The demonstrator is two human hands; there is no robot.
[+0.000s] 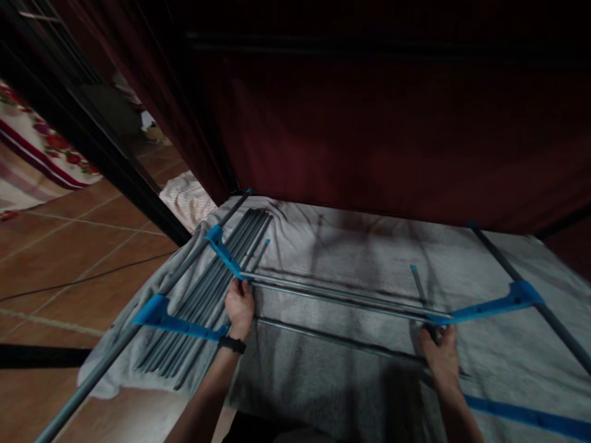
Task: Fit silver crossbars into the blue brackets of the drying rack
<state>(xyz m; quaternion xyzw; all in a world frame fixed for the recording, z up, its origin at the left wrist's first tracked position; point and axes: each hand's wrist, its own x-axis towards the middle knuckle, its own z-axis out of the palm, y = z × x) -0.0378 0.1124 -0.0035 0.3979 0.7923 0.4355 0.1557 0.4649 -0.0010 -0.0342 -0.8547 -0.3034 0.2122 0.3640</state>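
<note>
Left: loose rods (203, 286) lie on the cloth (341, 240) beneath the frame (185, 266), possibly crowding it. The left hand (240, 307) grips the left end of the rails (337, 293), mid-cloth, at a blue bracket (226, 255). Step in hand, apparently: seating rails; next move calls for aligned ends. The right hand (441, 354) grips their right end. A curtain (360, 141) hangs behind.

The left hand (239, 304) wears a black wristband (232, 344).
</note>
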